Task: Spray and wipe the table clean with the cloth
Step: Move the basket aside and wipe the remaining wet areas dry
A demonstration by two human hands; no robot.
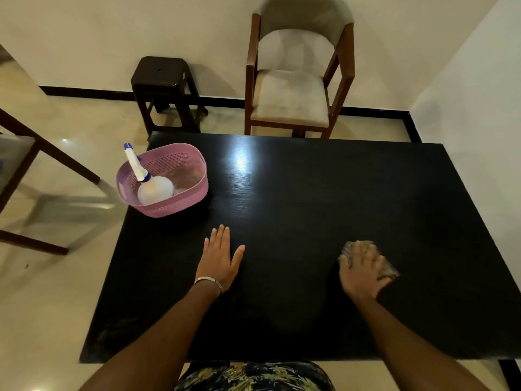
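The black table [296,193] fills the middle of the view. My left hand [220,256] lies flat on it with straight fingers, a bracelet on the wrist. Over to the right, my right hand [362,273] presses a crumpled greyish cloth [387,270] against the tabletop, fingers spread over it; the hand and cloth look blurred. The white spray bottle [153,187] with a blue-tipped nozzle leans inside a pink basket [194,159] at the table's far left corner.
A cushioned wooden chair [293,94] stands just behind the table's far edge. A dark stool [165,86] sits by the wall to its left. Part of another chair frame [36,148] is on the left over the glossy floor.
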